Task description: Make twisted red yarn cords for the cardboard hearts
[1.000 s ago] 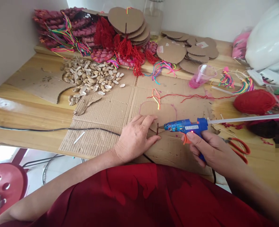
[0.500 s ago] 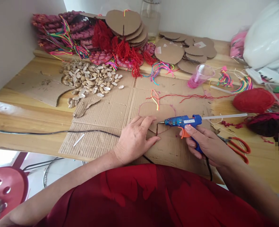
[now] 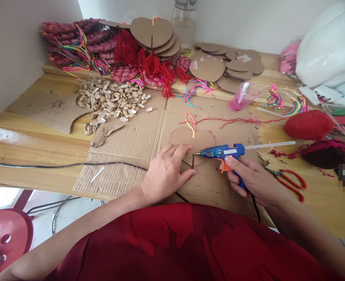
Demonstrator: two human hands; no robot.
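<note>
My right hand [image 3: 244, 177] is closed around a blue hot glue gun [image 3: 219, 151] with an orange trigger and a clear glue stick [image 3: 270, 144] in its back. Its metal nozzle points left and sits just by my left index fingertip, at the upper end of a short dark brown strand [image 3: 193, 160]. My left hand [image 3: 166, 169] lies on a heart-shaped cardboard piece [image 3: 206, 136], thumb spread from the index finger, the strand between their tips. A yellow and orange cord loop [image 3: 190, 124] rises from the heart's notch. My left hand covers part of the heart.
Peanut shells [image 3: 110, 97] are heaped at the back left. Behind stand stacked cardboard hearts [image 3: 151, 33] and pink decorated pieces [image 3: 73, 43]. A plastic cup [image 3: 248, 95], red yarn [image 3: 308, 125] and orange-handled scissors [image 3: 292, 181] lie right. A black cable [image 3: 73, 164] crosses the left side.
The glue gun in my right hand has shifted slightly left, with its nozzle still by the brown strand. My left hand stays in place. The view has shifted slightly.
</note>
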